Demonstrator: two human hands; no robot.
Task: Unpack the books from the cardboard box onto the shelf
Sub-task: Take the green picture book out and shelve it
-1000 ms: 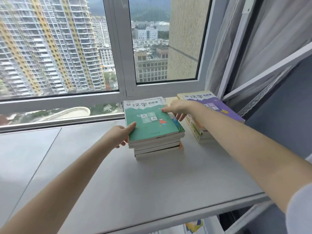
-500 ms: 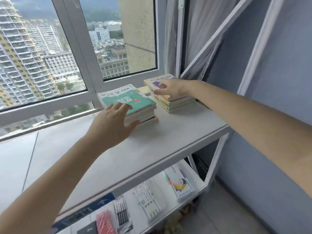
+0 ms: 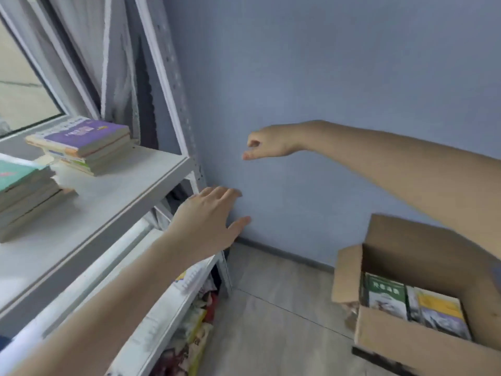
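Head view: both hands are empty and in mid-air between shelf and box. The left hand (image 3: 208, 215) is flat, palm down, fingers straight and slightly spread, just off the front corner of the shelf (image 3: 108, 202), touching nothing. The right hand (image 3: 268, 143) hangs from a bent wrist in front of the blue wall (image 3: 325, 77), fingers loosely curled, thumb near the index tip, nothing in it. Two piles lie flat on the top board: the purple-covered stack (image 3: 84, 142) at the back by the window (image 3: 21, 90) and the upright post (image 3: 173, 77), and the teal-covered stack (image 3: 21, 191) just beside it, cut by the left frame edge. My read is that they're laid flat because there's no bookend, so the piles hold themselves. They're paperbacks with glossy covers and cream page edges, the lower ones slightly offset. The cardboard box (image 3: 406, 346) sits on the floor (image 3: 271, 321) at lower right, well apart from the shelf, flaps up, plain brown and matt. More books are inside: a green-covered book (image 3: 385, 294) and a yellow-covered book (image 3: 436, 308) side by side, packed tight. I can't tell whether they stand or lie, and the right forearm hides the box's far corner. The shelf is white painted metal with smooth boards and a perforated post. The lower board (image 3: 162, 316) carries a spiral notebook and colourful packets, all blurred. Judgement: task partway, and the next reach goes into the box. Tight packing leaves little finger room, so lift by a top edge, and expect slick covers to slip.
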